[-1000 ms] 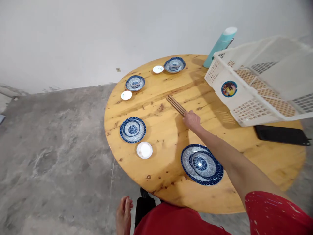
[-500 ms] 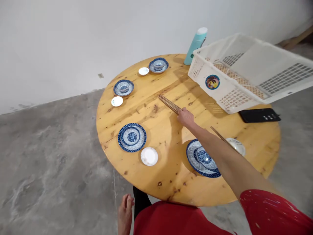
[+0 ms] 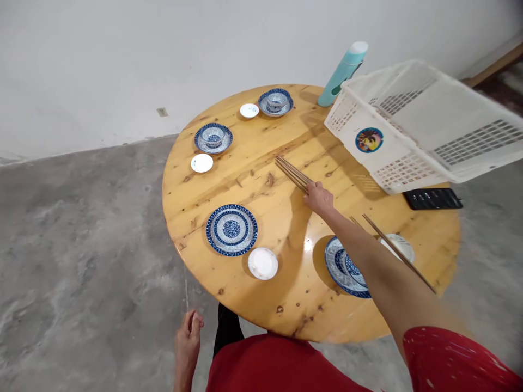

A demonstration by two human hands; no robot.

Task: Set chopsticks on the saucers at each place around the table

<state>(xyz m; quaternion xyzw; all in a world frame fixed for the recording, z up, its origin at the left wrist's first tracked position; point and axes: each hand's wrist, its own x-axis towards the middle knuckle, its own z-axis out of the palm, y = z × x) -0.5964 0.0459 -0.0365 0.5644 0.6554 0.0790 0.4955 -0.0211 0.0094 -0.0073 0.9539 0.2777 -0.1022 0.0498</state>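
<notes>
Centre frame, our right hand [image 3: 319, 198] pinches the bundle of thin brown wooden chopsticks [image 3: 293, 173] on the round wooden table [image 3: 281, 283], while our left hand [image 3: 187, 340], fingers loosely curled, hangs at the bottom.

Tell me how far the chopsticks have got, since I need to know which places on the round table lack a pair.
Done: one pair of chopsticks lies by the near right plate. In hand: the right hand grips a bundle of chopsticks over the table; the left hand hangs idle. Left: the near left plate and two far bowl settings show no chopsticks.
</notes>
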